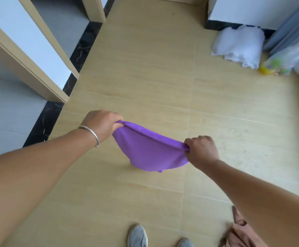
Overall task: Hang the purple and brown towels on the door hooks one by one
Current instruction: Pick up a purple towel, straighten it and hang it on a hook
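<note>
While the purple towel (149, 150) hangs in the air above the tan floor (145, 72), I see it stretched between both hands, its top edge pulled into a shallow, slightly slack line and the rest sagging below in a rounded pouch. The cloth looks soft and napped, an even violet, with a rolled hem along the upper edge and a small corner poking out at the bottom.

My left hand (101, 123) sits at the towel's left end, knuckles up, fingers curled tight around the bunched corner; a thin silver bangle (91, 134) circles that wrist. My right hand (201, 151) holds the towel's right end a little lower, fingers folded in with the fabric gathered inside the fist. Both forearms reach forward and inward toward the towel, bare.

Below the towel, near the bottom of the view, I make out two grey shoes (138, 236) on the floor, and to the right of them a brown cloth (239, 232) draped under my right arm; whether that is the brown towel I cannot tell for sure. The floor is smooth, pale wood-look tile with faint seams. Left of the towel runs a black marbled threshold strip (52, 113) beside beige door frames (27, 68). Far beyond the towel, to the right, a crumpled white plastic bag (238, 45) lies against the wall.
</note>
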Demonstrator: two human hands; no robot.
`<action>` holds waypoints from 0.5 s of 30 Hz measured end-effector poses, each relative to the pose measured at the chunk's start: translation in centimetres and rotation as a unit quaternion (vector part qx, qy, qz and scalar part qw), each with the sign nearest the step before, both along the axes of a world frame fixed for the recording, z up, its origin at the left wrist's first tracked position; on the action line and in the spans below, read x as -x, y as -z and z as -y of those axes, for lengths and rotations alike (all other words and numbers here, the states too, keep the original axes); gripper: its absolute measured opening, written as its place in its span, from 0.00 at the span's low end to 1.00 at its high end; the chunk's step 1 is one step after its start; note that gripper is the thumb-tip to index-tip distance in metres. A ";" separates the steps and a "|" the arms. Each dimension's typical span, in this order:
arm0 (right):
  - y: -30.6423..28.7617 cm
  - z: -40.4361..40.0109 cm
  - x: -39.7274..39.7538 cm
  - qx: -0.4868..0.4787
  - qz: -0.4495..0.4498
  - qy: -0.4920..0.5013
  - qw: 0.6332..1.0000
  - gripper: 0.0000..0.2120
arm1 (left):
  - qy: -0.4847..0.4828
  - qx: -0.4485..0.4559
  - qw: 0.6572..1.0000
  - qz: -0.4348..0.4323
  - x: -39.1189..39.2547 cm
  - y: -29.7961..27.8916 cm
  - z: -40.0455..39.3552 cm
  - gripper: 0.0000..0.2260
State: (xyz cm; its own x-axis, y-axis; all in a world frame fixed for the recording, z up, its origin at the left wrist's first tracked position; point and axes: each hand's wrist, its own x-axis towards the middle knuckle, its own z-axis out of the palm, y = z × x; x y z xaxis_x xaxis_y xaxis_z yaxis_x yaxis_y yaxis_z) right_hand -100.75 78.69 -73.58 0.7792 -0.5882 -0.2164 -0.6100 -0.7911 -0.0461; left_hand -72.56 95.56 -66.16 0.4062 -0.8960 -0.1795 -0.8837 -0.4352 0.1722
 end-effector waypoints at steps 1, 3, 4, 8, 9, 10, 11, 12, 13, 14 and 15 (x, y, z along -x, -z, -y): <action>-1.9 1.4 -1.3 0.020 0.000 0.017 1.000 0.06 | -0.013 0.005 1.000 0.014 -0.8 -1.0 0.9 0.09; -5.7 3.8 -3.7 0.056 0.018 0.049 0.997 0.08 | -0.038 0.030 0.998 0.036 -2.2 -3.3 2.4 0.09; -7.5 4.6 -4.6 0.073 0.034 0.058 0.995 0.08 | -0.046 0.046 0.997 0.049 -2.8 -4.6 3.0 0.09; -14.0 6.7 -6.3 0.102 0.117 0.067 0.986 0.06 | -0.075 0.098 0.987 0.099 -4.3 -9.8 3.7 0.08; -15.3 6.8 -6.3 0.109 0.136 0.062 0.983 0.06 | -0.084 0.111 0.985 0.105 -4.5 -10.9 3.5 0.08; -16.5 6.9 -6.1 0.116 0.154 0.055 0.980 0.06 | -0.091 0.124 0.982 0.107 -4.5 -11.9 3.1 0.08; -17.4 6.8 -5.6 0.124 0.172 0.047 0.976 0.05 | -0.097 0.137 0.980 0.107 -4.3 -12.7 2.6 0.08; -18.1 6.6 -4.9 0.131 0.188 0.039 0.973 0.05 | -0.101 0.148 0.978 0.105 -3.9 -13.2 1.8 0.08; -18.5 6.1 -4.0 0.135 0.200 0.031 0.970 0.04 | -0.102 0.161 0.976 0.103 -3.2 -13.5 0.9 0.08; -18.5 5.3 -2.9 0.134 0.205 0.021 0.969 0.05 | -0.097 0.176 0.975 0.099 -2.2 -13.4 -0.2 0.07; -18.2 4.5 -1.4 0.130 0.202 0.009 0.971 0.05 | -0.087 0.190 0.973 0.096 -0.9 -13.1 -1.4 0.06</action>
